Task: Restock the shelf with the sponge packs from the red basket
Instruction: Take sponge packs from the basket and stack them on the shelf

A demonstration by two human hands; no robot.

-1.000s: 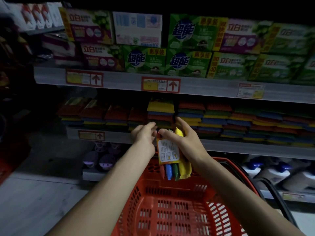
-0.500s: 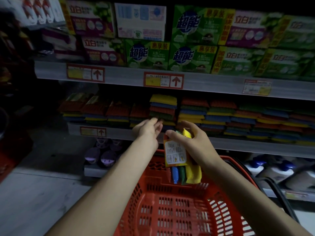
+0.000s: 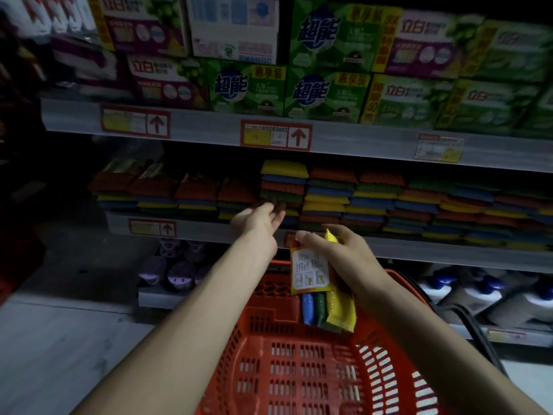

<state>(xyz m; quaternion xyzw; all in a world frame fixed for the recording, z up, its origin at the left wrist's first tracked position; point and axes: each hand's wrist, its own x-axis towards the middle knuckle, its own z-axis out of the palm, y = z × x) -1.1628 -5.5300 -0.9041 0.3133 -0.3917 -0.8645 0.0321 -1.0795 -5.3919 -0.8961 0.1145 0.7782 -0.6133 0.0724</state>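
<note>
My right hand [image 3: 341, 253] grips a sponge pack [image 3: 317, 292] upright above the red basket [image 3: 299, 369]; the pack has a yellow label card and blue, green and yellow sponges hanging below. My left hand [image 3: 260, 221] reaches forward with fingers straight, holding nothing, its fingertips at the front of the stacked sponge packs [image 3: 284, 187] on the middle shelf [image 3: 209, 230]. The basket's inside looks bare where it shows.
Rows of stacked sponge packs [image 3: 419, 205] fill the middle shelf to the right and left. Boxes of detergent [image 3: 326, 94] stand on the shelf above. Purple-lidded containers [image 3: 176, 271] and white bottles with blue caps [image 3: 478, 292] stand on the bottom shelf. Grey floor lies at the left.
My left hand has let go of the pack's area and moved up and forward to the shelf's sponge stack. My right hand still holds the pack, slightly lower and to the right.
</note>
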